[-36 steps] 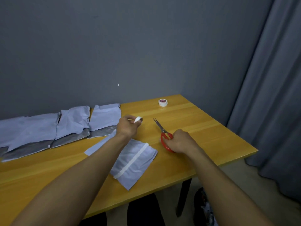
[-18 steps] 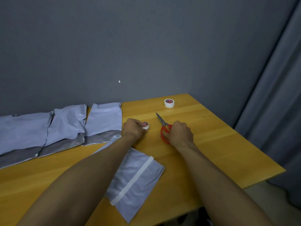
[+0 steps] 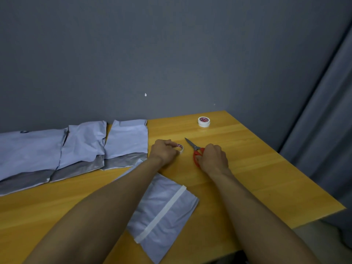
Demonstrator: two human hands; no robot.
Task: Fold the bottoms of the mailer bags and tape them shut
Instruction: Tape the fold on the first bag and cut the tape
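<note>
Fingers (image 3: pixel 170 143) of the left hand (image 3: pixel 163 152) curl round a tape roll (image 3: pixel 180 147) on the surface (image 3: pixel 247 168); right hand (image 3: pixel 214 158), fingers curled, grips red scissors (image 3: pixel 197 152) just beside it.

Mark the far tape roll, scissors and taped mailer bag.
far tape roll (image 3: pixel 203 120), head view, top face
scissors (image 3: pixel 194 148), head view, blades near the pivot
taped mailer bag (image 3: pixel 162 197), head view, bare white face

A wooden table (image 3: pixel 266 168) stands against a grey wall (image 3: pixel 171 54); a grey curtain (image 3: pixel 327 121) hangs at right.
</note>
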